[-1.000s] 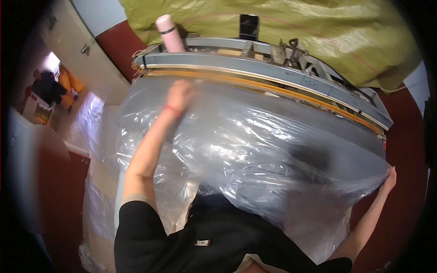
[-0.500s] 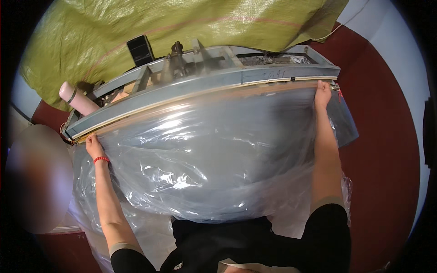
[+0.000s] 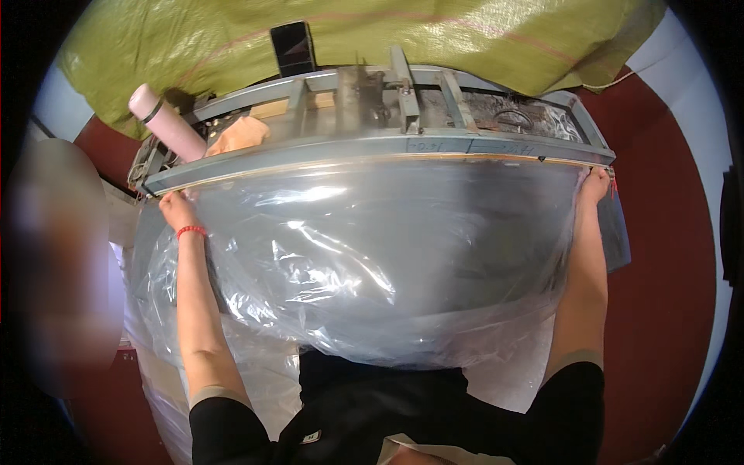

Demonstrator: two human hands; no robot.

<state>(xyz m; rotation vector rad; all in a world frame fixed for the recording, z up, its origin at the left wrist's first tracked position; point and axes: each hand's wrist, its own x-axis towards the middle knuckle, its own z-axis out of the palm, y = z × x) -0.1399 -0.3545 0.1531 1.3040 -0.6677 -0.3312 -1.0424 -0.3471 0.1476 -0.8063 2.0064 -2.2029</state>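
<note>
A wide sheet of clear plastic film (image 3: 349, 256) stretches from a long grey metal bar (image 3: 349, 149) toward my body, creased and shiny. At the bar's left end, my left hand (image 3: 177, 208), with a red bead bracelet (image 3: 191, 232) at its wrist, is closed on the film's far corner. My right hand (image 3: 595, 186) pinches the opposite corner by the bar's right end. Between the two hands the film's far edge runs along a thin pale strip (image 3: 310, 165) on the bar. Loose film hangs in folds over the near side.
Behind the bar, a metal frame (image 3: 457, 97) holds dusty parts and a crumpled orange piece (image 3: 240, 134). A pink bottle (image 3: 167, 124) leans at its left, and a black phone (image 3: 293, 48) stands against a yellow-green woven sheet (image 3: 434, 39). Dark red floor (image 3: 659, 232) lies to the right.
The whole view has shifted and turned, so the bar looks more level and lies farther right. Both hands still grip the film's corners at the bar's ends.
</note>
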